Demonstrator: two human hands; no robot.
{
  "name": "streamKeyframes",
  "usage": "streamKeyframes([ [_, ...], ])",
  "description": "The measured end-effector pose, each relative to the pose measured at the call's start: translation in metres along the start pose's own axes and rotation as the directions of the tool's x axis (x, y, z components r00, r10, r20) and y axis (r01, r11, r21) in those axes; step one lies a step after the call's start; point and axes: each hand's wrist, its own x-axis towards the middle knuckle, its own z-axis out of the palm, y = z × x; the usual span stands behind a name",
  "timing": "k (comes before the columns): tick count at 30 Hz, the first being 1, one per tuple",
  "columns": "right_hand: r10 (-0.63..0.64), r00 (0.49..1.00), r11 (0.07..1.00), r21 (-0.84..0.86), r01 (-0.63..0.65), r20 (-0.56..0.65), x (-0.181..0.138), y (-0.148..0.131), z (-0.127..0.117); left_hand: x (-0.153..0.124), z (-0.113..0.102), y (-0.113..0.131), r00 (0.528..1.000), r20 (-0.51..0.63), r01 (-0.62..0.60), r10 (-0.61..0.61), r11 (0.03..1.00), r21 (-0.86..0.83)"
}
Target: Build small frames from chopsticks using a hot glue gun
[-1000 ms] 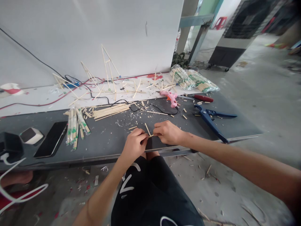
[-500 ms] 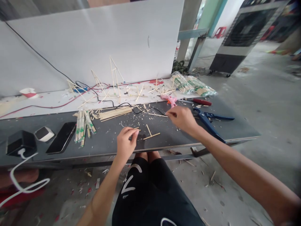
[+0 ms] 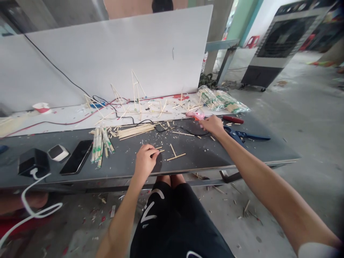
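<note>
My left hand (image 3: 146, 158) is closed in a pinch at the table's near side, with the end of a short wooden stick (image 3: 161, 151) poking out past the fingertips. Just right of it, two sticks form a T-shaped piece (image 3: 176, 156) lying flat on the dark tabletop. Farther back, my right hand (image 3: 214, 125) has its fingers closed at the handle of a pink glue gun (image 3: 195, 115), which partly hides behind them. Blue cutters (image 3: 234, 134) lie beside the right wrist, partly covered by the forearm.
Loose sticks (image 3: 136, 131) and bagged sticks (image 3: 97, 145) lie left of centre. Stick frames (image 3: 136, 91) stand at the back, near packed bundles (image 3: 232, 102). A red-handled screwdriver (image 3: 233, 119), phone (image 3: 76, 157) and black adapter (image 3: 33, 163) rest on the table. A cord (image 3: 185, 129) crosses it.
My right hand has moved back to the glue gun's handle and closed there. My left hand stays almost in place with its stick. The view has shifted slightly.
</note>
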Motion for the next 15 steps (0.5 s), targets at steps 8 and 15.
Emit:
streamKeyframes([
  [8, -0.115, 0.969, 0.817, 0.535, 0.217, -0.218, -0.049, -0.005, -0.022, -0.001, -0.004, 0.005, 0.995, -0.028, 0.094, -0.097, 0.99, -0.101],
  [15, -0.247, 0.908, 0.585, 0.694, 0.418, -0.339, -0.073, -0.017, -0.056, 0.0, -0.009, 0.007, 0.942, -0.069, 0.247, -0.328, 0.819, -0.518],
])
